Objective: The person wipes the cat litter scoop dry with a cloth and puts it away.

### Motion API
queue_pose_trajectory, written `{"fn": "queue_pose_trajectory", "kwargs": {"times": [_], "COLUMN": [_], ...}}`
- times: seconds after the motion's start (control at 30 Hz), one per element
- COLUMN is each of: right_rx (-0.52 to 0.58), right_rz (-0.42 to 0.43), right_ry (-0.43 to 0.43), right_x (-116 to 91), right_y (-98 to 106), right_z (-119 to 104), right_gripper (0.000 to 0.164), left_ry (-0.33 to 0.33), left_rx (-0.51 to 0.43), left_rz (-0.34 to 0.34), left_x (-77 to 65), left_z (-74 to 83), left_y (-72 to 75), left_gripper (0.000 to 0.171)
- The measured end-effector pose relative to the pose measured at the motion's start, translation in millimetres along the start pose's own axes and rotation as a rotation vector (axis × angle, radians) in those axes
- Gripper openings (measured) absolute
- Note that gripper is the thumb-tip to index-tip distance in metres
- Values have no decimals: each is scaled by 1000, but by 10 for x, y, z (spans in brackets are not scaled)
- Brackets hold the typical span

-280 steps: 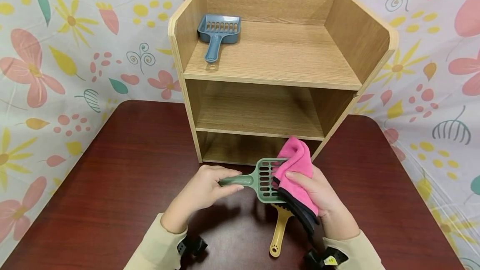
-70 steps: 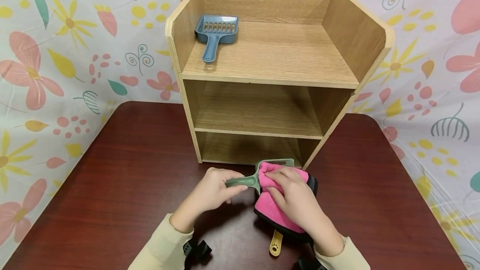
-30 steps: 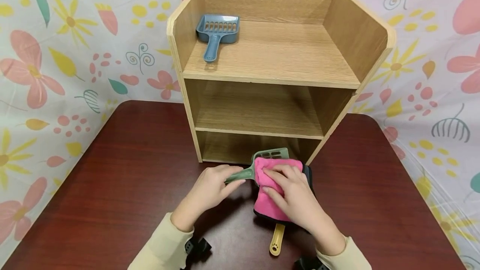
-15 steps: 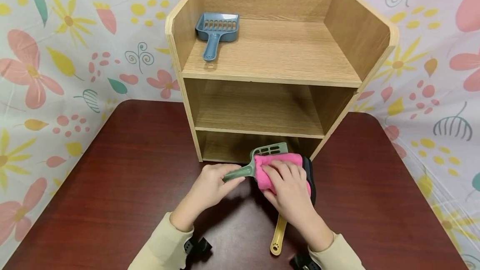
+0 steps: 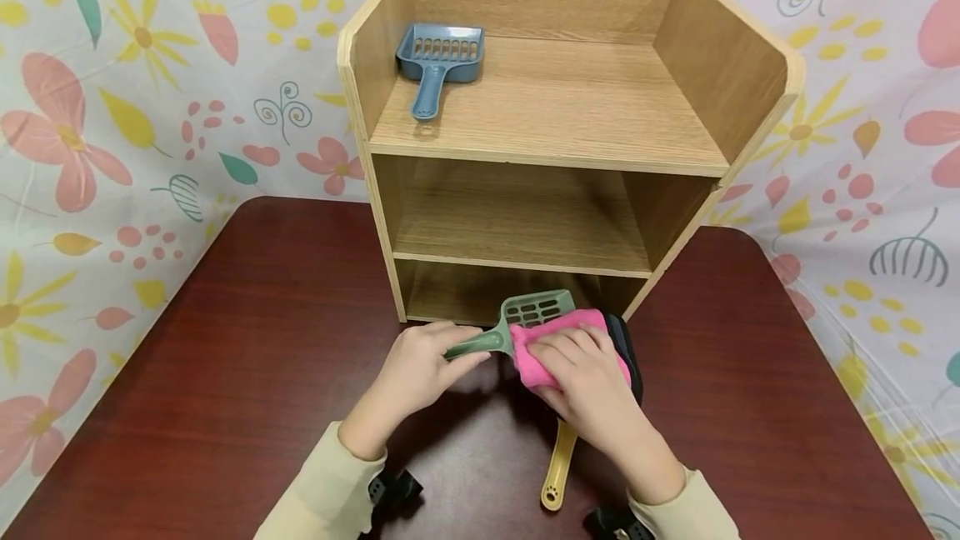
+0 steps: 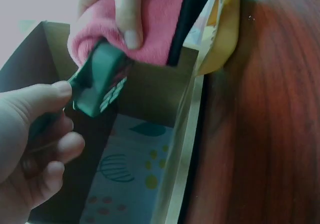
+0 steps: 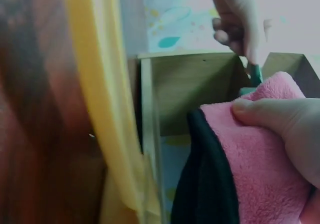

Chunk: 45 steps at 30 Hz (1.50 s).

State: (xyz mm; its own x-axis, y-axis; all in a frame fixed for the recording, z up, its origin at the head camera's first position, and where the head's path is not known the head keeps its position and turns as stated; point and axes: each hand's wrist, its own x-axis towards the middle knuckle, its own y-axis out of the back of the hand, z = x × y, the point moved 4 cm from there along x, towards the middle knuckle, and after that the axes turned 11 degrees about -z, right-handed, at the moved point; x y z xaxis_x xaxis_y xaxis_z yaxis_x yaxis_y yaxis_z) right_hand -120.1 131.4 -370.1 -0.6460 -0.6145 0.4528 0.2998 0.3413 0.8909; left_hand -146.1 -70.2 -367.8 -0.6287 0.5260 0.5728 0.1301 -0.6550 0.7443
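Observation:
My left hand pinches the handle of a green slotted litter scoop, held above the table with its head to the right. Against the scoop's head my right hand holds a pink cloth with a black edge and dark underside. The cloth covers the lower part of the head, leaving the upper slots showing. In the left wrist view, the cloth wraps close to the green scoop. Beneath the cloth lies a yellow litter scoop; only its paw-marked handle shows in the head view.
A wooden shelf unit stands at the back of the dark red table. On its top level, at the left, rests a blue litter scoop. A floral-patterned sheet hangs behind.
The pink cloth, earlier on the head's right end, has been bunched and rubbed over it. Lately its loose lower part has drawn up, exposing more yellow handle, and the green scoop's head has tilted to show more slots.

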Motion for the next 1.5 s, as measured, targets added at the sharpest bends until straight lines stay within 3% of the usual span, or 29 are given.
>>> {"fn": "queue_pose_trajectory", "kwargs": {"times": [0.43,0.53,0.77,0.87,1.07,1.17,1.5], "right_rx": [73,91,355,396,245,165,7], "right_rz": [-63,-76,-80,-55,-169,-214,-170], "right_ry": [-71,-82,-164,-178,-119,-130,-142], "right_x": [-51,-69,-129,-111,-37,-35,-35], "right_y": [113,155,268,273,129,66,18], "right_z": [125,161,292,239,-7,-57,-14], "right_gripper": [35,38,40,38,38,40,30], "left_ry": [55,70,109,93,-44,-90,-134], "left_rx": [-217,-232,-198,-152,-103,-92,-55], "left_rz": [-84,-94,-127,-135,-53,-15,1], "left_x": [-2,-6,-27,-21,3,4,-4], "left_z": [-121,-145,-150,-101,12,39,48], "left_y": [75,95,98,66,14,17,-20], "left_gripper": [20,21,21,22,23,24,22]}}
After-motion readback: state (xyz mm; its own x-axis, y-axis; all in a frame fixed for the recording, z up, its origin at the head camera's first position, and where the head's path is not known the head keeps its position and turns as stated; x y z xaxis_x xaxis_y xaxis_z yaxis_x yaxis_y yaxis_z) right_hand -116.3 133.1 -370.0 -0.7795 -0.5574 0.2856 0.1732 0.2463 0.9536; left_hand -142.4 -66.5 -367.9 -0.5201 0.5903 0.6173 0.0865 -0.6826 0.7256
